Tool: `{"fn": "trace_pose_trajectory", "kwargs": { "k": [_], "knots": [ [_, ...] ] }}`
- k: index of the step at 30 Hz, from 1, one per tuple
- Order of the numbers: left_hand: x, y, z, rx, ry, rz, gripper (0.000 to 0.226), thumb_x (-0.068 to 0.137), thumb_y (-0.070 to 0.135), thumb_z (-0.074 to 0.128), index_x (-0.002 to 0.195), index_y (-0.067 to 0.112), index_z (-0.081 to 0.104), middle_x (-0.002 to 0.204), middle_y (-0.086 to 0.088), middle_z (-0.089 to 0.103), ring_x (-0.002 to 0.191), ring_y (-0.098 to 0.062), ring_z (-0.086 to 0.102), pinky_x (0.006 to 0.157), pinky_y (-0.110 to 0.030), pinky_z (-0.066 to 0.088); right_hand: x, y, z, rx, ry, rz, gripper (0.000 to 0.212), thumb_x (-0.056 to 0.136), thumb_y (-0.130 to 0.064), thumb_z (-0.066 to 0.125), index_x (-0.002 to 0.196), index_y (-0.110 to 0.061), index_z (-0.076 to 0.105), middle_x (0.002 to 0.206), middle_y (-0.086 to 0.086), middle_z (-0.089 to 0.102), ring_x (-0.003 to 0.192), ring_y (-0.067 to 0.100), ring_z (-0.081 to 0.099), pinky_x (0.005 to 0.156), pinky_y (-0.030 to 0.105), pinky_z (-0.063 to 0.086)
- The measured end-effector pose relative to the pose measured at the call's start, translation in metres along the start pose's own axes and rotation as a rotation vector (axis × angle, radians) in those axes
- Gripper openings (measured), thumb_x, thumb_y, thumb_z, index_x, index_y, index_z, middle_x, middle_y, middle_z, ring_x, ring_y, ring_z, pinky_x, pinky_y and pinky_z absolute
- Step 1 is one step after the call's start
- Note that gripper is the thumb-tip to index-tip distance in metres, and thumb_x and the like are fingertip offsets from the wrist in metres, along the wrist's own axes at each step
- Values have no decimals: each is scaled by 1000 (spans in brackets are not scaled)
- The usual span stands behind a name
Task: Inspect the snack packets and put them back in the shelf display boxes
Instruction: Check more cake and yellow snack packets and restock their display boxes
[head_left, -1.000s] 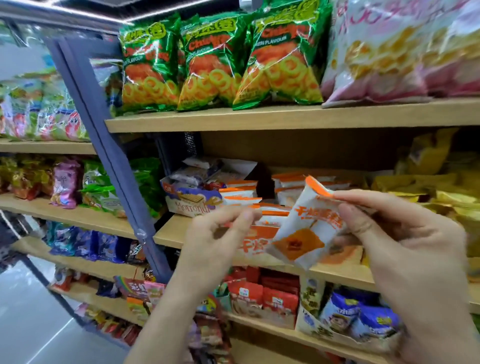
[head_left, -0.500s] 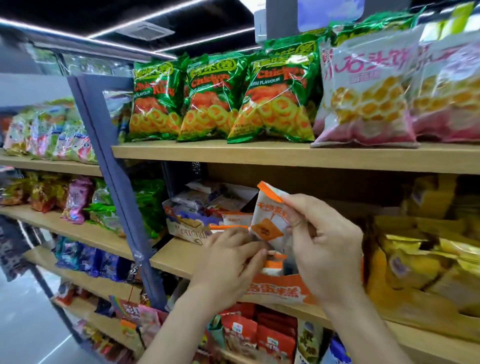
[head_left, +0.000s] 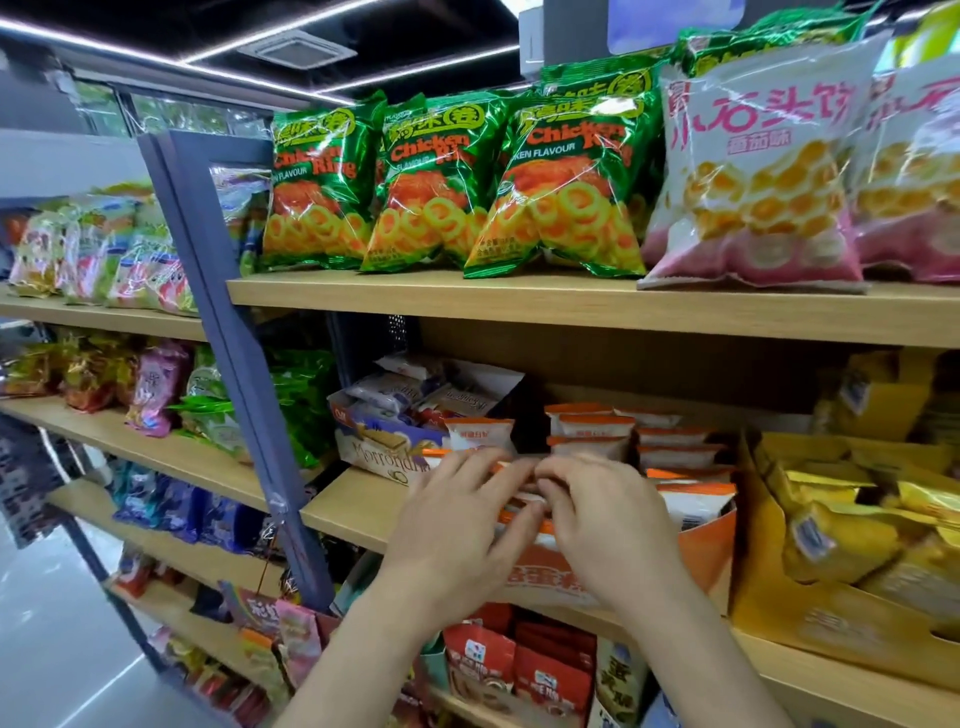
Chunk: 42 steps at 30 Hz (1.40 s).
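An orange display box (head_left: 706, 551) stands on the middle shelf, filled with rows of white packets with orange tops (head_left: 696, 501). Both my hands are over its front left part, fingertips meeting. My left hand (head_left: 457, 525) lies flat with fingers spread on the packets. My right hand (head_left: 608, 525) has its fingers curled over the top edge of a white and orange snack packet (head_left: 525, 503) that sits low in the box, mostly hidden by the hands.
A purple and white wafer box (head_left: 384, 452) stands left of the orange box, a yellow box of gold packets (head_left: 831, 623) right of it. Green chicken ring bags (head_left: 431, 187) fill the upper shelf (head_left: 571, 306). A blue upright post (head_left: 228, 338) rises at left.
The packet my right hand held up in front of the shelf has gone down into the orange box. Both hands have dropped onto the packets, and the view has tilted upward.
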<state>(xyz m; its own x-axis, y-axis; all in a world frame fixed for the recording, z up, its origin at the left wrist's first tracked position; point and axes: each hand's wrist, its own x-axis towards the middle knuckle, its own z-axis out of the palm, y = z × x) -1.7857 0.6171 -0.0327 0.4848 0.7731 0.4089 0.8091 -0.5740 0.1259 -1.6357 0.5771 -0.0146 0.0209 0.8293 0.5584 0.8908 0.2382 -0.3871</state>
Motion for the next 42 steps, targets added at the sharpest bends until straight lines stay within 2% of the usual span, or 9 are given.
{"fn": "trace_pose_trajectory", "kwargs": {
  "k": [7, 11, 16, 19, 24, 28, 33, 36, 42],
  "knots": [
    [0, 7, -2, 73, -43, -23, 75, 84, 61, -7, 142, 46, 37, 147, 18, 37, 136, -8, 22, 106, -37, 24, 11, -1, -30, -157, 220, -54, 24, 91, -19, 64, 114, -23, 70, 103, -4, 72, 97, 19, 62, 77, 35, 52],
    [-3, 7, -2, 76, -57, -25, 76, 84, 61, -8, 142, 46, 38, 146, 21, 36, 134, -7, 22, 106, -34, 21, 23, 7, -21, -377, -106, 160, 30, 94, -39, 58, 123, -34, 59, 116, -7, 66, 114, 23, 55, 85, 39, 43],
    [-3, 7, -3, 80, -62, -15, 78, 83, 60, -9, 143, 45, 38, 146, 21, 36, 135, -6, 21, 107, -33, 18, 24, -2, -14, -460, -125, 193, 17, 94, -32, 59, 111, -29, 62, 116, -5, 61, 117, 23, 51, 87, 40, 35],
    [-2, 8, -5, 48, -54, -19, 77, 83, 60, -7, 142, 45, 40, 145, 20, 38, 133, -7, 21, 105, -33, 17, 15, -8, -29, -359, 21, 154, 29, 95, -34, 55, 123, -29, 55, 121, -6, 53, 119, 17, 45, 94, 38, 35],
    [4, 6, -4, 82, -48, -17, 71, 87, 58, -3, 140, 43, 41, 149, 17, 32, 135, -11, 18, 107, -38, 14, -12, -19, -59, 12, 400, -53, 26, 84, -17, 68, 109, -17, 60, 106, -4, 48, 91, 5, 47, 72, 14, 42],
    [6, 2, 1, 131, -11, 50, 68, 87, 55, -3, 137, 42, 42, 150, 15, 30, 139, -13, 18, 114, -46, 12, -49, -16, -56, 141, 452, -146, 38, 71, 1, 78, 104, -14, 65, 107, -2, 51, 108, 1, 50, 89, 4, 41],
    [-8, -1, -4, -605, 312, -89, 43, 100, 42, 33, 123, 26, 65, 126, 10, 64, 121, -9, 55, 101, -42, 45, -72, -10, -32, 215, 531, -266, 32, 74, 0, 71, 96, -16, 55, 104, -1, 47, 119, 11, 53, 95, 15, 46],
    [-30, 18, -36, -1332, 181, -362, 41, 95, 49, 42, 106, 22, 71, 98, 0, 76, 92, -15, 71, 75, -28, 57, -81, -22, -13, 236, 524, -327, 17, 84, -4, 63, 95, -13, 54, 103, 2, 44, 118, 20, 54, 99, 20, 44],
    [-68, 19, -59, -1358, 234, -316, 34, 85, 44, 53, 105, 19, 66, 98, 2, 76, 90, -16, 73, 72, -29, 60, -95, -56, 14, 164, 333, -372, 30, 82, -11, 71, 107, -16, 56, 115, 4, 44, 119, 23, 50, 93, 38, 50]
  ]
}}
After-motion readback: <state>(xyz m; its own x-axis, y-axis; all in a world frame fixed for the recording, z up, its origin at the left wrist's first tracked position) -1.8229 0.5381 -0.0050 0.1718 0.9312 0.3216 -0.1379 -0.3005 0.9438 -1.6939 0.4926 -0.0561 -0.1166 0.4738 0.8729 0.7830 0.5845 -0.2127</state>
